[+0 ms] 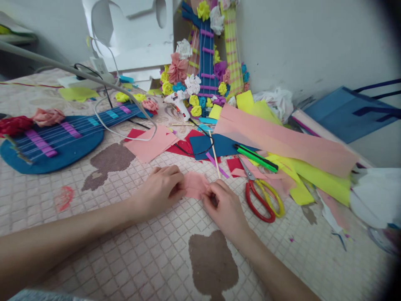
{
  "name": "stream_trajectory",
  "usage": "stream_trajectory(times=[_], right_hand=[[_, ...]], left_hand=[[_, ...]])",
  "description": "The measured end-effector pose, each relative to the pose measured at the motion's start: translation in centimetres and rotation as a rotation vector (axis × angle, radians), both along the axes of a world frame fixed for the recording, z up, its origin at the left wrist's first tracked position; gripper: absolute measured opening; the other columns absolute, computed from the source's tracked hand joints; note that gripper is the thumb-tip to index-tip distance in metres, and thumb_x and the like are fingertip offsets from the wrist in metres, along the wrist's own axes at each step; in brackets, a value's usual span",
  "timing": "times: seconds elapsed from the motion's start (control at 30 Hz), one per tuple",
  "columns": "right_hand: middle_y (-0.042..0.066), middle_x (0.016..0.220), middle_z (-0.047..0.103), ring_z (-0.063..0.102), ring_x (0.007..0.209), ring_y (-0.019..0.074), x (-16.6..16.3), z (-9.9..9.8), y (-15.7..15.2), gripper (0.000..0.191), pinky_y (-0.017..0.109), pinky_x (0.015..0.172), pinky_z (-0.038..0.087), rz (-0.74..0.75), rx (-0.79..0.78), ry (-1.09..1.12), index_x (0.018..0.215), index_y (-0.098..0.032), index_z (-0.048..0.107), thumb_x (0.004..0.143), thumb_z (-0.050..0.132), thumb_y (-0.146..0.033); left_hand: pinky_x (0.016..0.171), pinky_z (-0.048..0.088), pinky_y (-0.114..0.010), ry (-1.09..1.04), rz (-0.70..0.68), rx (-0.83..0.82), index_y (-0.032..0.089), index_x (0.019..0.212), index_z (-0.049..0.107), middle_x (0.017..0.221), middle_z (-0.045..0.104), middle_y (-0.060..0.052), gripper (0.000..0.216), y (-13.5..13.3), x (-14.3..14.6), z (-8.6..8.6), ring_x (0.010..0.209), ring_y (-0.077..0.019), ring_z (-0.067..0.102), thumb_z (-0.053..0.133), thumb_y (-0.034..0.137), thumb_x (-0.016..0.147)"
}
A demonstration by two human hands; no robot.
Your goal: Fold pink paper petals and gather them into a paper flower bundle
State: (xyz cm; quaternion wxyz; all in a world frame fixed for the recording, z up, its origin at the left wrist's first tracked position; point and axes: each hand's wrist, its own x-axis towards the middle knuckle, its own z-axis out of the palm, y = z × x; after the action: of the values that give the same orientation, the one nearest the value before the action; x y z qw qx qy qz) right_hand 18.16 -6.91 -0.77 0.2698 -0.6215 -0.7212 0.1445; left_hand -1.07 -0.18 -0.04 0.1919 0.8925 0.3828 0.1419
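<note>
A small piece of pink crepe paper (194, 185) is stretched between my two hands, just above the patterned tablecloth (150, 251). My left hand (163, 186) pinches its left edge. The right edge is pinched by my right hand (224, 205), its fingertips curled together. Right of that hand lie scissors (259, 196) with one red and one yellow handle. A thin wooden stick (214, 154) points toward my right knuckles. Beyond the scissors rests a green utility knife (257, 158).
Behind are pink sheets (150, 144), a blue sheet (200, 145) and a long pink strip (282, 138). A white glue gun (178, 104) trails a black cord. At left lies a blue paper guitar (78, 144); another decorated guitar (206, 58) leans at the back.
</note>
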Motion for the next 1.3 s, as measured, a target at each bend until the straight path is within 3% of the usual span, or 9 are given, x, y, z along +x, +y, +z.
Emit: stream_trajectory(times=[0.23, 0.53, 0.67, 0.83, 0.93, 1.1, 1.3], right_hand=[[0.001, 0.081, 0.054, 0.055, 0.07, 0.015, 0.2, -0.2, 0.0, 0.007, 0.027, 0.063, 0.043, -0.017, -0.033, 0.09, 0.08, -0.021, 0.051, 0.082, 0.055, -0.015], [0.001, 0.086, 0.056, 0.057, 0.076, 0.0141, 0.3, 0.3, -0.2, 0.018, 0.026, 0.066, 0.043, 0.063, -0.062, 0.116, 0.085, -0.022, 0.06, 0.084, 0.05, -0.008], [0.002, 0.086, 0.056, 0.057, 0.076, 0.0145, 0.2, 0.4, -0.2, 0.016, 0.026, 0.065, 0.043, 0.046, -0.057, 0.099, 0.087, -0.022, 0.061, 0.085, 0.05, -0.012], [0.002, 0.085, 0.055, 0.056, 0.071, 0.015, -0.4, 0.2, -0.1, 0.008, 0.026, 0.061, 0.043, 0.009, -0.036, 0.029, 0.087, -0.022, 0.059, 0.085, 0.052, -0.02], [0.002, 0.086, 0.054, 0.057, 0.073, 0.0156, -0.6, 0.0, 0.0, 0.007, 0.028, 0.066, 0.045, -0.004, -0.058, 0.019, 0.087, -0.023, 0.058, 0.083, 0.054, -0.019], [0.002, 0.088, 0.055, 0.057, 0.076, 0.0153, 0.0, 0.0, -0.2, 0.021, 0.027, 0.068, 0.045, 0.031, -0.041, 0.113, 0.087, -0.023, 0.055, 0.08, 0.047, -0.005], [0.002, 0.086, 0.054, 0.057, 0.077, 0.0155, 0.5, -0.1, -0.3, 0.021, 0.028, 0.067, 0.045, 0.045, -0.015, 0.115, 0.083, -0.022, 0.052, 0.078, 0.045, -0.003]], left_hand=[[0.073, 0.036, -0.033, -0.069, 0.028, -0.067, 0.016, 0.078, 0.054, 0.081, 0.057, -0.001, 0.002, 0.0, -0.1, 0.2, 0.074, -0.016, 0.053, 0.054, 0.015, 0.078], [0.081, 0.035, -0.035, -0.123, -0.053, -0.154, 0.024, 0.089, 0.067, 0.09, 0.061, -0.002, 0.026, 0.0, -0.2, 0.7, 0.09, -0.0181, 0.056, 0.047, 0.01, 0.08], [0.08, 0.036, -0.034, -0.11, -0.047, -0.146, 0.022, 0.089, 0.066, 0.09, 0.063, -0.002, 0.022, 0.2, -0.3, 0.8, 0.087, -0.0178, 0.057, 0.049, 0.012, 0.08], [0.075, 0.034, -0.034, -0.052, 0.004, -0.053, 0.021, 0.084, 0.063, 0.084, 0.061, -0.002, 0.012, -0.3, 0.5, 0.6, 0.082, -0.0192, 0.057, 0.052, 0.027, 0.085], [0.073, 0.033, -0.035, -0.026, 0.034, 0.002, 0.02, 0.083, 0.06, 0.086, 0.061, -0.002, 0.008, -0.7, 0.9, 0.3, 0.085, -0.0209, 0.056, 0.054, 0.024, 0.083], [0.075, 0.034, -0.035, -0.074, 0.029, -0.108, 0.019, 0.08, 0.059, 0.087, 0.061, -0.002, 0.014, -0.3, 0.5, 0.5, 0.088, -0.0198, 0.056, 0.05, 0.009, 0.076], [0.07, 0.038, -0.031, -0.133, 0.027, -0.157, 0.017, 0.079, 0.055, 0.086, 0.058, -0.003, 0.006, -0.2, 0.4, 0.8, 0.085, -0.0188, 0.054, 0.05, 0.015, 0.079]])
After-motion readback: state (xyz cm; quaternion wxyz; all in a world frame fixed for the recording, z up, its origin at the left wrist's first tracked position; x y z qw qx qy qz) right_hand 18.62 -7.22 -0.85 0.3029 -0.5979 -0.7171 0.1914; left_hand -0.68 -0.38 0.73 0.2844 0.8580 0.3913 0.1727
